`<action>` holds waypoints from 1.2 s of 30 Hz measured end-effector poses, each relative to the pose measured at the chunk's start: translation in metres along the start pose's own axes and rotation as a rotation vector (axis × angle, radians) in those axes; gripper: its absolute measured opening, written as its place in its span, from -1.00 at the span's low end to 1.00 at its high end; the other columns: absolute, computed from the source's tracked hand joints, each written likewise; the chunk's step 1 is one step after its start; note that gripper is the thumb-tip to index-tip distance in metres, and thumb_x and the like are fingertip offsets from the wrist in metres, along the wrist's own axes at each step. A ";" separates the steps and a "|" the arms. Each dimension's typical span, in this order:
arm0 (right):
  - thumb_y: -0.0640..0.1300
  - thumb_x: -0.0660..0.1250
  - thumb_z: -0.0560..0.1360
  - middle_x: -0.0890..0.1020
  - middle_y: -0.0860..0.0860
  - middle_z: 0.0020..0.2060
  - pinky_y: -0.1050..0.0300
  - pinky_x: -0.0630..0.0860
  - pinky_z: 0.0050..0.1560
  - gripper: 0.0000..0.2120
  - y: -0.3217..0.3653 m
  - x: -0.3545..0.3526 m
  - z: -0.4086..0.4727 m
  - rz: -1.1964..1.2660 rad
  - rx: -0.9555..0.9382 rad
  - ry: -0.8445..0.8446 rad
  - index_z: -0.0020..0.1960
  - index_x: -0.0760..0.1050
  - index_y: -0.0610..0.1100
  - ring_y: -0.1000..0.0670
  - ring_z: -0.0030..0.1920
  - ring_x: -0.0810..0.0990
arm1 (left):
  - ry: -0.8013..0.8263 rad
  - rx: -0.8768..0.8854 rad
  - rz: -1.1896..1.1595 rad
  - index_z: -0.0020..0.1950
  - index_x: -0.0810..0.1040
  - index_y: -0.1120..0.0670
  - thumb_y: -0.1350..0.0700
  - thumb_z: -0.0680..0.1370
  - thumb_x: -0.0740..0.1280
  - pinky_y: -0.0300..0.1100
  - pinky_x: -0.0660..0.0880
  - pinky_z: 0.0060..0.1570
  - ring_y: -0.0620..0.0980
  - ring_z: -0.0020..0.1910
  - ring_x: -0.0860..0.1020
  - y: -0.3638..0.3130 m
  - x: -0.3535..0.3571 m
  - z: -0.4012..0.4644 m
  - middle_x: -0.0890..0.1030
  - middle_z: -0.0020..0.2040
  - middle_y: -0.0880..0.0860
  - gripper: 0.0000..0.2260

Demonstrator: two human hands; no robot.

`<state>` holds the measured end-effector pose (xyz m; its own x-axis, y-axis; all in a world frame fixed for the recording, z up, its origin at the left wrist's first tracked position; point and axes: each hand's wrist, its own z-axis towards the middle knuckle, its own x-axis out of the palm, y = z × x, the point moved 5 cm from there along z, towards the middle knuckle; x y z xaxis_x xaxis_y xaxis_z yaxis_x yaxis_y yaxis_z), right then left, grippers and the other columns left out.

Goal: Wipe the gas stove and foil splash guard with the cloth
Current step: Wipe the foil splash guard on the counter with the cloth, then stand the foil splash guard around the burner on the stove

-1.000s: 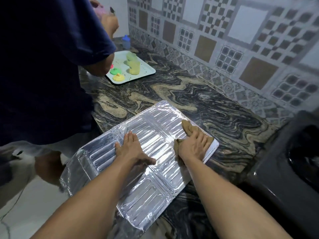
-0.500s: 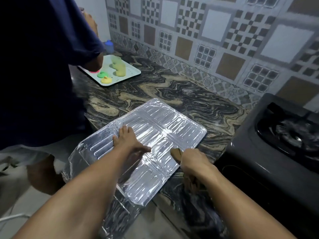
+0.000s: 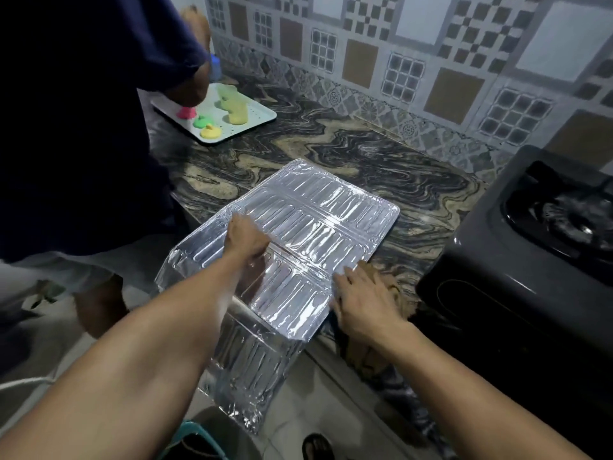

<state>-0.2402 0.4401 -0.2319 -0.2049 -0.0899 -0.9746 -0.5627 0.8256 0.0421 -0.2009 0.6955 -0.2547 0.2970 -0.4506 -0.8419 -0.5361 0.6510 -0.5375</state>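
The silver ribbed foil splash guard [image 3: 318, 224] lies flat on the marbled counter [image 3: 381, 161], and its near panels hang over the counter's front edge. My left hand [image 3: 245, 235] presses down on the guard's left-middle and holds nothing. My right hand [image 3: 361, 300] rests at the guard's near right edge on a brown cloth [image 3: 396, 293], fingertips touching the foil. Part of the cloth droops below my wrist over the counter edge. The dark gas stove [image 3: 517, 280] stands to the right, a burner showing at its top.
Another person in a dark blue shirt [image 3: 83, 127] stands close on the left, an arm over a white tray [image 3: 255, 122] of coloured shapes. A blue bottle [image 3: 215, 66] stands by the tiled wall. A teal object [image 3: 195, 439] sits on the floor below.
My right hand has drawn the cloth back from the guard's far right part to its near right edge, partly off the foil. My left hand stays pressed on the guard.
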 end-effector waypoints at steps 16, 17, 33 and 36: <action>0.07 0.07 0.62 0.15 -0.06 0.54 -0.38 -0.19 0.45 -0.48 -0.004 0.001 0.026 0.029 -0.014 0.052 0.52 0.14 -0.09 -0.16 0.55 -0.02 | -0.156 -0.384 0.022 0.11 0.59 0.28 0.16 0.49 0.31 -0.06 0.49 0.03 0.28 0.13 0.55 0.086 -0.087 0.002 0.60 0.14 0.27 -0.73; 0.08 0.09 0.61 0.17 -0.05 0.54 -0.38 -0.17 0.45 -0.48 -0.006 0.002 0.027 0.037 -0.007 0.057 0.51 0.16 -0.08 -0.15 0.55 -0.01 | -0.169 -0.368 0.002 0.09 0.61 0.26 0.20 0.49 0.30 -0.08 0.48 -0.03 0.27 0.11 0.56 0.082 -0.095 0.001 0.62 0.11 0.25 -0.76; -0.23 0.28 0.50 0.38 -0.12 0.40 -0.10 0.38 0.32 -0.49 0.032 -0.200 0.062 0.201 -0.178 -0.410 0.43 0.28 -0.14 -0.19 0.33 0.42 | -0.118 0.122 -0.171 -0.10 0.69 0.10 0.20 0.30 0.57 -0.20 0.55 -0.02 0.04 -0.02 0.65 -0.073 -0.216 -0.032 0.70 -0.08 0.10 -0.78; -0.13 0.37 0.51 0.20 -0.08 0.52 -0.12 0.30 0.41 -0.38 0.041 -0.246 0.064 0.134 -0.246 -0.460 0.50 0.21 -0.03 -0.17 0.43 0.30 | -0.125 0.200 -0.166 -0.10 0.69 0.13 0.19 0.29 0.58 -0.17 0.56 -0.01 0.02 -0.09 0.65 -0.096 -0.230 -0.045 0.70 -0.09 0.10 -0.78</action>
<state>-0.1615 0.5318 -0.0041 0.0533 0.3061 -0.9505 -0.7380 0.6533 0.1690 -0.2530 0.7094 -0.0072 0.4692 -0.4907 -0.7342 -0.3089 0.6877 -0.6570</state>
